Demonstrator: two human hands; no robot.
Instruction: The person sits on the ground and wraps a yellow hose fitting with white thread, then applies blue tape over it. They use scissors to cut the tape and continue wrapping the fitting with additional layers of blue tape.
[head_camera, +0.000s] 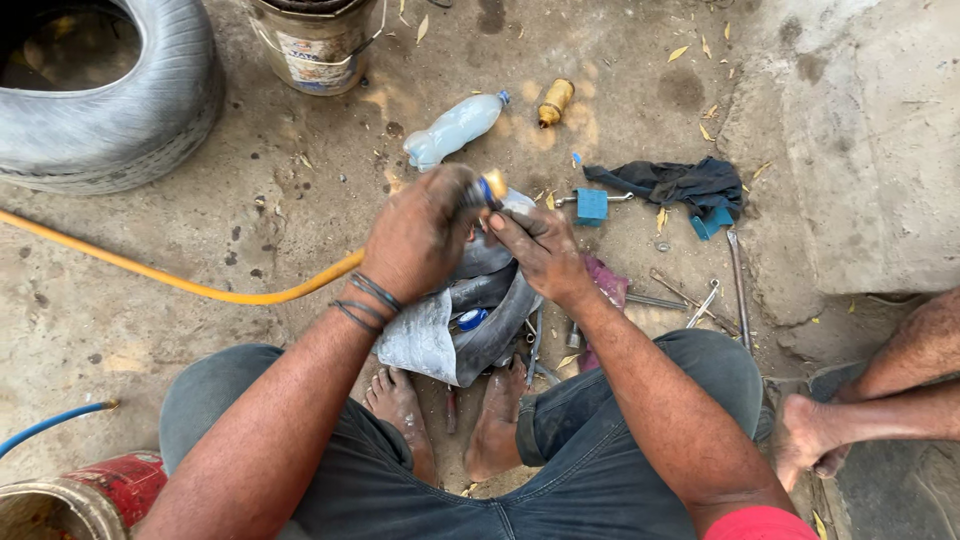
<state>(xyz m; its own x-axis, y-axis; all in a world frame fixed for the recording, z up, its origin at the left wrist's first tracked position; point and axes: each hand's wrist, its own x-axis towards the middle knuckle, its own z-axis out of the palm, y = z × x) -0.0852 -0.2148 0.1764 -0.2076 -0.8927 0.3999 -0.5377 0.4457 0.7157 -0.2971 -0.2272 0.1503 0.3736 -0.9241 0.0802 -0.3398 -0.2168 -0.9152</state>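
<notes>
I squat barefoot over a black rubber inner tube (490, 315) on the dirt ground. My left hand (420, 235) is closed around the brass end of a yellow air hose (180, 283), right at the tube's valve (493, 185). My right hand (540, 250) pinches the valve and the top of the tube from the right side. Both hands are dirty and touch each other at the valve. A grey plastic sheet (420, 340) lies under the tube, between my feet.
A large tyre (110, 90) sits far left, a bucket (315, 45) beyond. A clear bottle (455, 128), a small yellow bottle (555, 100), a dark rag (680, 182), blue blocks and metal tools (700, 300) lie right. Another person's arm and foot (880, 400) are at right. A red can (110, 485) stands lower left.
</notes>
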